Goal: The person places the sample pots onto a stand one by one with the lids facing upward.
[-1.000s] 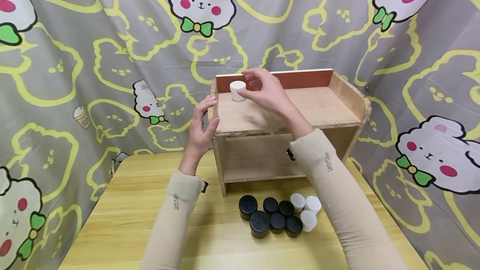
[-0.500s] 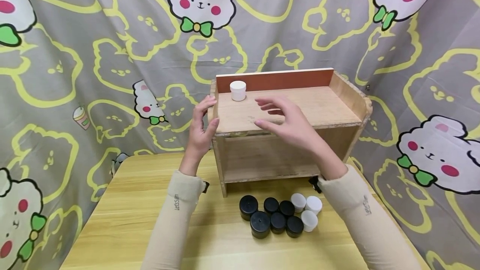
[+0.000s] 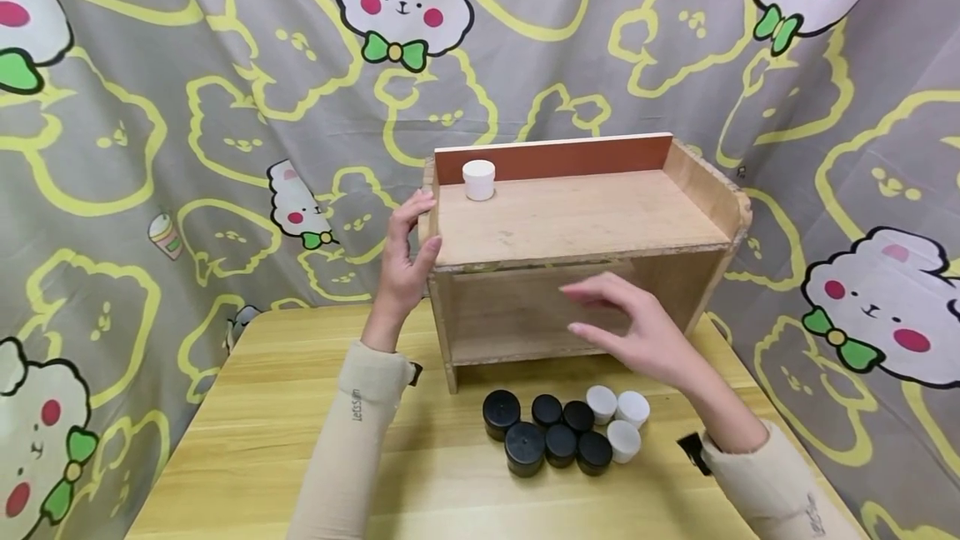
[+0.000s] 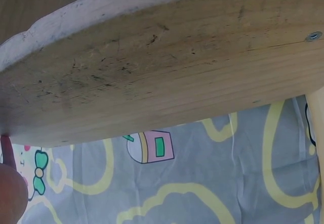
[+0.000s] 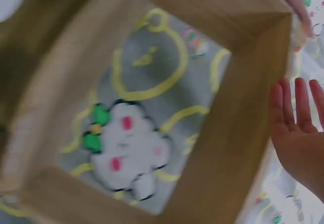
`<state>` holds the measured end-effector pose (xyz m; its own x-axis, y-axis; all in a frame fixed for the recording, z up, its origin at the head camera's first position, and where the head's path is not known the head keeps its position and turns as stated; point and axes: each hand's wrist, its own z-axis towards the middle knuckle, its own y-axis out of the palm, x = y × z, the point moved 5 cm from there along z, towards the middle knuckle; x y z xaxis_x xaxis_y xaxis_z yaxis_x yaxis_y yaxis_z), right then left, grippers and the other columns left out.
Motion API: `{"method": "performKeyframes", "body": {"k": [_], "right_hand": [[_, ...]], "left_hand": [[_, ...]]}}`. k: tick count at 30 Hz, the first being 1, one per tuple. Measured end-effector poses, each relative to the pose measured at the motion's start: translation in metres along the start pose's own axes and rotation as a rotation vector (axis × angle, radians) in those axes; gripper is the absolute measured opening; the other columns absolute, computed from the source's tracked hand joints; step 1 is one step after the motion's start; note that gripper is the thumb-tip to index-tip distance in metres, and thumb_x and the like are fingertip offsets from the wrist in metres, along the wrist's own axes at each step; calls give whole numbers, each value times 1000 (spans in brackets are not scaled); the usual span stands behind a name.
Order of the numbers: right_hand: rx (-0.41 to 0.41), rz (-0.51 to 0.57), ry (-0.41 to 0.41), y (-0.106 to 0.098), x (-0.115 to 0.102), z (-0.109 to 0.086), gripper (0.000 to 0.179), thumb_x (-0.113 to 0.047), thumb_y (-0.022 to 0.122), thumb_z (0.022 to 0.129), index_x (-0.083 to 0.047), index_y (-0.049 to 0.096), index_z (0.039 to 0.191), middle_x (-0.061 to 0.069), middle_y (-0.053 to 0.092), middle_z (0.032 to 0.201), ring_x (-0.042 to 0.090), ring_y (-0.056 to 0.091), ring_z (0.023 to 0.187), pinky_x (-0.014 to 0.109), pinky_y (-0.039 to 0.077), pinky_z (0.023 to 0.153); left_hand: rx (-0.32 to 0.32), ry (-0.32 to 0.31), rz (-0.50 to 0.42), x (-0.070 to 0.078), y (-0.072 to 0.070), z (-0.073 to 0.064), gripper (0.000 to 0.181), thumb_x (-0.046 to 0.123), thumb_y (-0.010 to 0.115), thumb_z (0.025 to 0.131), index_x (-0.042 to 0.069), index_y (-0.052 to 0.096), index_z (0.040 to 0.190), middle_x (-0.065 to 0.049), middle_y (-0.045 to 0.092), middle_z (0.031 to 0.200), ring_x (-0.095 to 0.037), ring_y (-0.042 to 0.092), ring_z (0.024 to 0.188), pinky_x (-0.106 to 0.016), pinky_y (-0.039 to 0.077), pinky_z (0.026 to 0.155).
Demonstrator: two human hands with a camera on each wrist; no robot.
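Observation:
A two-tier wooden shelf (image 3: 592,211) stands on the table in the head view. A small white lidded jar (image 3: 478,182) sits on its top board, near the left back corner. My left hand (image 3: 403,261) holds the edge of the shelf's left side panel; that panel (image 4: 152,72) fills much of the left wrist view. My right hand (image 3: 637,327) hovers in front of the lower tier, fingers apart from the thumb, holding nothing. Below it on the table stand several black lidded jars (image 3: 524,448) and three white jars (image 3: 623,440), grouped closely together.
The yellow wooden table (image 3: 255,440) extends left and forward of the shelf. A patterned grey curtain (image 3: 247,48) hangs behind and at both sides. The shelf's right side panel (image 3: 708,190) rises above its top board.
My right hand has left the white jar on the top board and moved right and down toward the jars on the table. My left hand stays on the side panel.

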<state>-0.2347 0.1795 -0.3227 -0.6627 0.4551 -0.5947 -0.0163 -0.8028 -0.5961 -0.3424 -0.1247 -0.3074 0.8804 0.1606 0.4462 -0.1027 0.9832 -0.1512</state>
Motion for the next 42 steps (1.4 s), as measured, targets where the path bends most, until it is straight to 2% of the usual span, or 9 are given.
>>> {"method": "performKeyframes", "body": {"k": [7, 11, 16, 24, 26, 31, 33, 39, 42], "right_hand": [[-44, 110, 125, 0, 55, -61, 37, -3, 75, 93, -13, 69, 129, 2, 70, 123, 5, 68, 108, 23, 57, 95], [-37, 169, 221, 0, 85, -91, 33, -2, 72, 95, -2, 67, 128, 6, 71, 123, 4, 70, 106, 20, 57, 93], [-42, 246, 304, 1, 109, -120, 36, -1, 71, 95, 3, 64, 130, -14, 68, 127, 2, 69, 109, 18, 57, 92], [-122, 353, 422, 10, 144, -143, 51, -6, 69, 98, 7, 51, 144, -23, 61, 132, 2, 66, 115, 20, 57, 94], [-151, 353, 469, 11, 151, -147, 56, -11, 69, 99, 6, 47, 148, -12, 60, 140, 8, 65, 120, 21, 57, 95], [-221, 341, 511, 17, 163, -153, 64, -14, 69, 99, 6, 40, 153, 34, 44, 153, 49, 57, 130, 19, 55, 95], [-235, 341, 513, 20, 167, -155, 65, -13, 69, 99, 7, 39, 153, 39, 40, 152, 58, 53, 129, 18, 54, 95], [-261, 319, 483, 25, 173, -155, 64, -13, 70, 98, 11, 40, 150, 42, 43, 149, 55, 56, 126, 19, 55, 96], [-278, 321, 478, 27, 175, -154, 64, -14, 70, 98, 12, 41, 149, 41, 44, 148, 40, 61, 127, 18, 54, 97]], "left_hand": [[-6, -13, -19, 34, 2, 3, 43, 11, 59, 97, -16, 49, 129, -36, 50, 140, -52, 36, 146, -44, 35, 124], [-8, -14, -15, 37, 2, 3, 43, 10, 59, 96, -15, 50, 130, -36, 50, 140, -49, 36, 147, -43, 35, 124], [-7, 6, -42, 26, 5, 1, 46, 19, 60, 101, -16, 49, 130, -37, 49, 140, -50, 35, 148, -45, 33, 125], [-7, 31, -26, -5, 3, -2, 61, 46, 59, 103, -5, 53, 135, -25, 51, 145, -36, 37, 151, -46, 34, 125], [-13, 38, -27, -6, 2, -2, 60, 45, 60, 103, -4, 54, 136, -24, 51, 146, -34, 36, 152, -46, 34, 125], [-16, 33, -22, -6, 1, -2, 59, 44, 59, 103, -4, 53, 137, -24, 51, 147, -33, 36, 153, -47, 34, 125], [-17, 30, -21, -6, 1, -1, 60, 45, 59, 103, -4, 53, 137, -24, 51, 147, -33, 36, 153, -47, 34, 125], [-17, 34, -24, -6, 0, -1, 58, 41, 60, 103, -6, 52, 136, -26, 51, 146, -38, 35, 152, -45, 33, 125], [-10, 37, -24, 0, 0, 0, 53, 32, 60, 103, -10, 51, 135, -31, 49, 144, -43, 35, 151, -45, 33, 126]]}}
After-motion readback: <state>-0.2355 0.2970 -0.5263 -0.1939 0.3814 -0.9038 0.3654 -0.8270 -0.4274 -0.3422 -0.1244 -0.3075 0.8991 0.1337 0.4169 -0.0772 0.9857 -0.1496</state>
